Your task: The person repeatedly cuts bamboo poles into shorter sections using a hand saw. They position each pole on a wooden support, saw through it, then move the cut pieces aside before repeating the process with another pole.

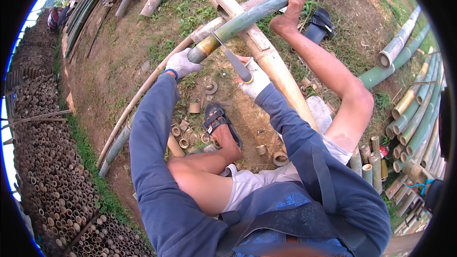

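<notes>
A long green bamboo pole (pixel 247 18) rests across a thick pale bamboo support (pixel 271 64). My left hand (pixel 182 64), in a pale work glove, is closed round the pole's near cut end. In my gloved right hand (pixel 256 78) is a hand saw (pixel 236 64) with a grey handle. Its thin blade lies across the pole by a yellowish band, a little beyond my left hand; the teeth are too small to make out. My bare right foot (pixel 289 16) presses on the pole farther along.
An empty sandal (pixel 320 26) lies beyond my bare foot. Short bamboo rings and offcuts (pixel 184 126) litter the ground by my sandalled left foot (pixel 221 123). Stacked cut bamboo (pixel 52 171) lines the left. Longer green poles (pixel 419 109) are piled at right.
</notes>
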{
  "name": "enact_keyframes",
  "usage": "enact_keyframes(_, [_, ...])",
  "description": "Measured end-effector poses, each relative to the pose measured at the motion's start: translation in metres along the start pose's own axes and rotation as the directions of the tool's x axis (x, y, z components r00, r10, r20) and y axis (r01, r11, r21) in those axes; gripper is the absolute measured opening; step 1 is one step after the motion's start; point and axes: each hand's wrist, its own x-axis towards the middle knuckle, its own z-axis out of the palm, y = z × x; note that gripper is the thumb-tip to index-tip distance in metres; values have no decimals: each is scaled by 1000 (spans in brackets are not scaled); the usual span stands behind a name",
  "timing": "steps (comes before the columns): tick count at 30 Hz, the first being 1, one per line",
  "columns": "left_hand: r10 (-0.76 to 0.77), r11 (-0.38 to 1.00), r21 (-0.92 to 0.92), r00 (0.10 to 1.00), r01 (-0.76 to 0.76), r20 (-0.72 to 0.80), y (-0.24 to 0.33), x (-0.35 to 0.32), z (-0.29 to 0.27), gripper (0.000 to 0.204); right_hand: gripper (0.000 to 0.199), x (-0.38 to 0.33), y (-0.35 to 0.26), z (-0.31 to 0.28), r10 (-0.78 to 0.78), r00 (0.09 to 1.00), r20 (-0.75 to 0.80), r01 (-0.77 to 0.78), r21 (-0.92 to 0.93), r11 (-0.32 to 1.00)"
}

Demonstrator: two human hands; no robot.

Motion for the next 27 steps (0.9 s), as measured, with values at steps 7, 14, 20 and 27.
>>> enact_keyframes(7, [27,1000,-7,999,-27,-26,-13,7,7,81,75,-210,-36,-79,75,997,-2,-75,-23,997])
enact_keyframes(14, [3,998,-62,1000,-4,-19,-8,2,5,74,73,-36,10,-23,20,1000,23,-21,50,999])
enact_keyframes(20, [14,1000,-18,1000,-14,-8,-4,1,4,79,70,-20,22,-6,93,994,58,-95,33,995])
enact_keyframes(27, [13,999,-43,1000,-14,-27,-16,6,8,79,68,-218,-25,-80,-56,998,21,59,-199,978])
